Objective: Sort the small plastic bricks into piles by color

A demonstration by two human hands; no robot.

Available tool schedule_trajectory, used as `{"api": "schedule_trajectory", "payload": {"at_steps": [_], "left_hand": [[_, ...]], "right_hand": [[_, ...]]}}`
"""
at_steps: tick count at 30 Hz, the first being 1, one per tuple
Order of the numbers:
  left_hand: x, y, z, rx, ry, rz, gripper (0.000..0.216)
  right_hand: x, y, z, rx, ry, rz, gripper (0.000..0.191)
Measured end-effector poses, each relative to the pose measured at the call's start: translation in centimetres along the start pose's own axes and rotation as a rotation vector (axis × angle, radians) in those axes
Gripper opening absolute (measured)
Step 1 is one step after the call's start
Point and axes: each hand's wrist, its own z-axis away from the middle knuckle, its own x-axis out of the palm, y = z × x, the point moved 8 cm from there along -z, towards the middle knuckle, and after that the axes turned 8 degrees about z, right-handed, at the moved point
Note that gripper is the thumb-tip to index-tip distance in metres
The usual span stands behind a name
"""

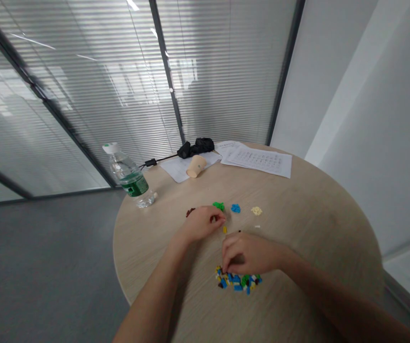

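My left hand (203, 222) rests on the round wooden table (308, 224), fingers curled together in a pinch beside a small green brick pile (219, 206); what it holds is too small to name. A dark brick cluster (189, 212) lies just left of that hand. My right hand (248, 253) hovers with fingers curled down over a mixed pile of small coloured bricks (239, 281). Farther back lie a blue brick pile (235, 208) and a pale yellow pile (256, 210). A single yellow brick (225, 229) sits between my hands.
A plastic water bottle (128, 176) with a green label stands at the table's left rim. A tipped paper cup (196, 166), printed sheets (258, 159) and a black bundle with a cable (196, 146) lie at the back. Glass walls with blinds stand behind.
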Motion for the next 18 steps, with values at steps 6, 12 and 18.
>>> {"api": "schedule_trajectory", "payload": {"at_steps": [6, 12, 18], "left_hand": [[-0.22, -0.17, 0.06, -0.026, -0.002, -0.072, 0.022], [-0.13, -0.02, 0.06, 0.009, -0.001, -0.049, 0.021], [-0.01, -0.26, -0.03, 0.023, 0.005, -0.032, 0.022]], "right_hand": [[0.64, 0.36, 0.34, 0.022, -0.079, -0.015, 0.02], [0.68, 0.14, 0.16, 0.027, -0.1, -0.018, 0.016], [0.35, -0.01, 0.01, 0.015, -0.092, -0.058, 0.01]]}}
